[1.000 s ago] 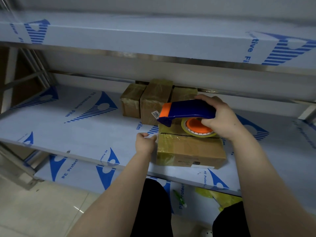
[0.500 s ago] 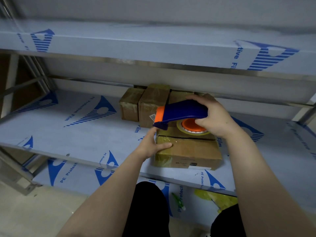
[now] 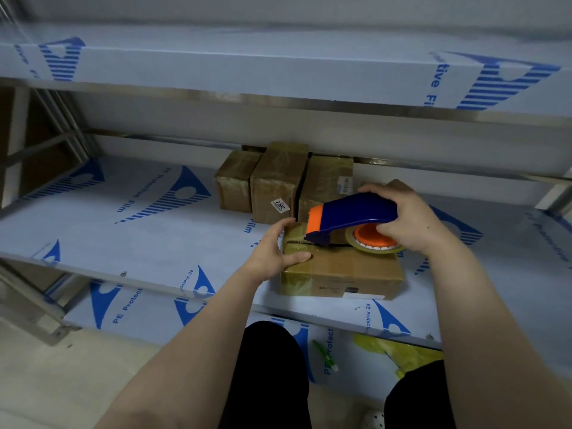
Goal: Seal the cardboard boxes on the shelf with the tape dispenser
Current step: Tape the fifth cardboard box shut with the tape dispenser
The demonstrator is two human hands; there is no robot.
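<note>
Two hands are at work here, and we start with what lies nearest: our forearms reach up from dark-clothed knees toward the middle shelf (image 3: pixel 123 230), which is covered in blue-printed protective film. Below it, on the lower shelf, some yellow-green plastic (image 3: pixel 393 351) lies loose.

At the shelf's front edge sits the box (image 3: pixel 340 270), flat and low, its top seam showing as a dark line. Our left hand (image 3: pixel 272 252) is spread fairly wide over the box's left end, thumb lying on the top face and fingers round the far corner; we judge this is to pin the box so it does not slide under the pull of the tape.

Our right hand (image 3: pixel 405 221) is closed round the handle of the dispenser (image 3: pixel 349 221), thumb pressed near the orange hub. The blue nose touches the seam near the left end while the roll hovers over the right, so the tool lies along the seam, placed, we think, to draw a strip across it.

Farther back, three boxes (image 3: pixel 278 184) stand upright side by side against the rear rail, glossy with tape and seemingly done already; one more corner shows behind our right hand. The upper shelf (image 3: pixel 278 69) spans the top.
</note>
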